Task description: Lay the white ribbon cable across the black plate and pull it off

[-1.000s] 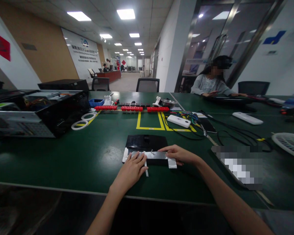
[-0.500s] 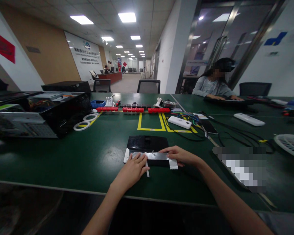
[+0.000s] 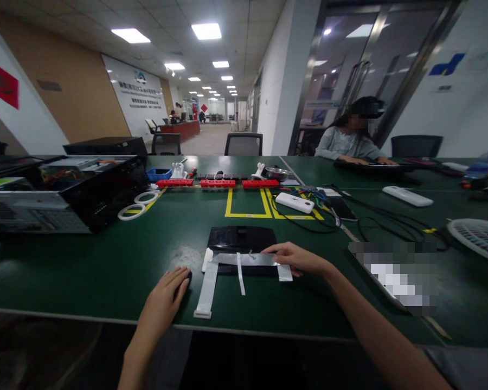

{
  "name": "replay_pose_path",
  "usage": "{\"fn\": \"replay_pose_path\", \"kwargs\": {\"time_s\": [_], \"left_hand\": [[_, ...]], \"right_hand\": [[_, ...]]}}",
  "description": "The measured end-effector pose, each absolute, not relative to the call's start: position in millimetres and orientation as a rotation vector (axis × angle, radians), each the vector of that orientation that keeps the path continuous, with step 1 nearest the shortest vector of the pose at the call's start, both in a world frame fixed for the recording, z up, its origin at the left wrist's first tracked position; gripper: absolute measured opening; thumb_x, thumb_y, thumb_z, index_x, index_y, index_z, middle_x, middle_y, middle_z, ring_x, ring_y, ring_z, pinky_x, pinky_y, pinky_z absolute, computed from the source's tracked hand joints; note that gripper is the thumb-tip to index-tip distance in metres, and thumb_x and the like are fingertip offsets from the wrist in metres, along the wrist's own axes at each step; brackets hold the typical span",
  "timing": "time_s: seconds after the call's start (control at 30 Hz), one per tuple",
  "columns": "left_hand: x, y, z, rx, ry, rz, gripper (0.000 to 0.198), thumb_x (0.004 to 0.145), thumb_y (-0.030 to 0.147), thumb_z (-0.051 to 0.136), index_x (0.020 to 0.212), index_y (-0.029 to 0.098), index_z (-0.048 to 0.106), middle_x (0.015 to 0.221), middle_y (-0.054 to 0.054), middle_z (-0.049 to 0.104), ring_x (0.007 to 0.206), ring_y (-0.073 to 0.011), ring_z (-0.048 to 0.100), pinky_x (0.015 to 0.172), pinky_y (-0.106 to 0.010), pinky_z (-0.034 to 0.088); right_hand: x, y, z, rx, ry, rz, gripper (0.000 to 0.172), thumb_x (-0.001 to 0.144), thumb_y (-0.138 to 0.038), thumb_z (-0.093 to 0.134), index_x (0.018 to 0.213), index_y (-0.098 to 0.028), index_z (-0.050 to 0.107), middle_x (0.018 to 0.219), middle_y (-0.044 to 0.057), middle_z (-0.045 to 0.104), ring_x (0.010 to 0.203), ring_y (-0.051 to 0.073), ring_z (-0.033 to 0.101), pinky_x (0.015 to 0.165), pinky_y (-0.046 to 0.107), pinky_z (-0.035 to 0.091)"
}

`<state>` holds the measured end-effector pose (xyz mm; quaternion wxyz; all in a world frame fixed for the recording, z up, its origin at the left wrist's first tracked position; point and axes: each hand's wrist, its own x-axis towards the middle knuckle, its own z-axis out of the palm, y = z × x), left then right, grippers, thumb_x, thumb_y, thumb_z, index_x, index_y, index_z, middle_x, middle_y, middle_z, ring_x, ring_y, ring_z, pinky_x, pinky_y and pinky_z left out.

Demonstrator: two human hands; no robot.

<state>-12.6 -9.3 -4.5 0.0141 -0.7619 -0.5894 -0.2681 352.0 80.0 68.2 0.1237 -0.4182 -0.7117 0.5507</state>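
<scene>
A glossy black panel point(image 3: 223, 238) lies flat on the green table. Across it runs a silver strip point(image 3: 228, 259), crossed by a narrow white band point(image 3: 240, 281). A flat grey ribbon cable point(image 3: 206, 292) hangs from the strip's left end, its connector close to the table's front edge. A shorter ribbed tail point(image 3: 284, 273) shows at the right end. There my right hand point(image 3: 303, 259) grips the strip, index finger on top. My left hand point(image 3: 166, 298) rests left of the cable, fingers together and curled over a small dark thing point(image 3: 189, 275), mostly hidden.
An opened computer case point(image 3: 106, 200) stands at left beside white rings point(image 3: 132, 212). Red trays point(image 3: 217, 183) line the back. A white power bank-like block point(image 3: 295, 202) and cables lie beyond my right hand. Another person point(image 3: 352, 143) sits across the table.
My left hand has let go of the strip's left part and moved left and toward me, uncovering the ribbon cable. My right hand stays at the strip's right end.
</scene>
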Motion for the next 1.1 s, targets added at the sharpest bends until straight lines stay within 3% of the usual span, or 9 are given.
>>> {"fn": "replay_pose_path", "kwargs": {"time_s": [0.57,0.77,0.97,1.03,1.1], "left_hand": [[-7,-10,-1,-2.364,-1.834,-0.801,0.036,0.090,0.038,0.041,0.115,0.022,0.061,0.118,-0.006,0.062,0.115,-0.0236,0.053,0.101,-0.045,0.037],[-5,-12,3,-2.359,-1.843,-0.786,0.036,0.090,0.039,0.040,0.115,0.023,0.061,0.120,-0.005,0.062,0.115,-0.0234,0.052,0.102,-0.044,0.036],[-6,-12,2,-2.373,-1.866,-0.773,0.037,0.090,0.037,0.040,0.116,0.020,0.060,0.121,-0.006,0.061,0.117,-0.0230,0.051,0.103,-0.043,0.035],[-6,-12,2,-2.378,-1.862,-0.782,0.036,0.090,0.037,0.040,0.116,0.021,0.060,0.121,-0.006,0.061,0.116,-0.0230,0.051,0.103,-0.043,0.035],[-7,-12,2,-2.378,-1.860,-0.791,0.036,0.090,0.037,0.041,0.116,0.021,0.060,0.120,-0.006,0.061,0.116,-0.0231,0.051,0.102,-0.043,0.035]], "right_hand": [[351,82,64,-1.103,-1.832,1.532,0.042,0.079,-0.036,0.057,0.115,-0.014,0.055,0.054,-0.006,0.051,0.033,0.003,0.037,0.028,0.014,0.026],[388,84,93,-0.929,-1.115,1.082,0.052,0.071,-0.030,0.065,0.119,-0.025,0.046,0.063,-0.007,0.052,0.038,0.003,0.040,0.034,0.016,0.030],[470,83,92,-0.827,-0.734,0.595,0.044,0.066,-0.020,0.062,0.104,-0.035,0.044,0.071,-0.007,0.049,0.044,0.006,0.044,0.038,0.020,0.031],[493,80,84,-0.812,-0.738,0.410,0.045,0.066,-0.026,0.061,0.103,-0.042,0.040,0.072,-0.007,0.046,0.044,0.008,0.042,0.037,0.021,0.028],[508,75,78,-0.828,-0.852,0.488,0.039,0.069,-0.044,0.053,0.104,-0.048,0.037,0.068,-0.006,0.043,0.039,0.007,0.031,0.036,0.021,0.020]]}}
